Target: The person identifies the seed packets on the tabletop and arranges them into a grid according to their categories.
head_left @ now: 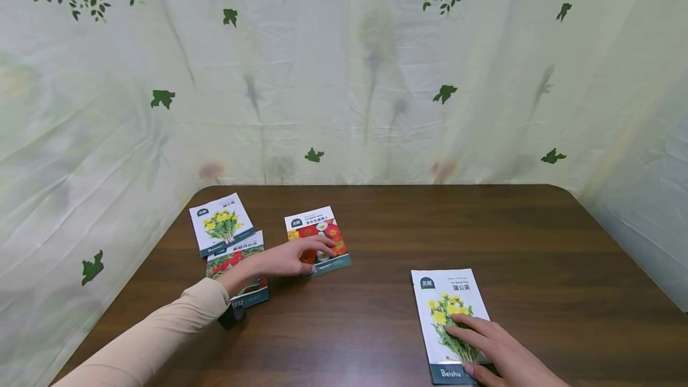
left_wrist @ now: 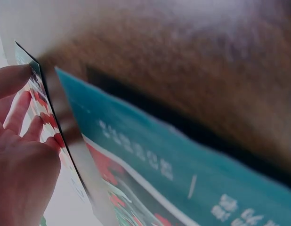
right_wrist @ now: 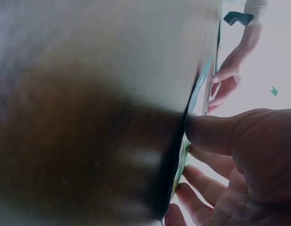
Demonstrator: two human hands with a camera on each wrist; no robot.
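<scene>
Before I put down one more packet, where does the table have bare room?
The table is barest from the poppy packet under the left hand to the right edge, behind the dandelion packet under the right hand. Another gap lies between these two. It is crowded at left: the left wrist crosses a red-flower packet touching a yellow-flower packet.

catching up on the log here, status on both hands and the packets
Left hand touching middle packet. Right hand touching nearest yellow-flower packet, face up. Left forearm partly hiding red-flower packet at left.
</scene>
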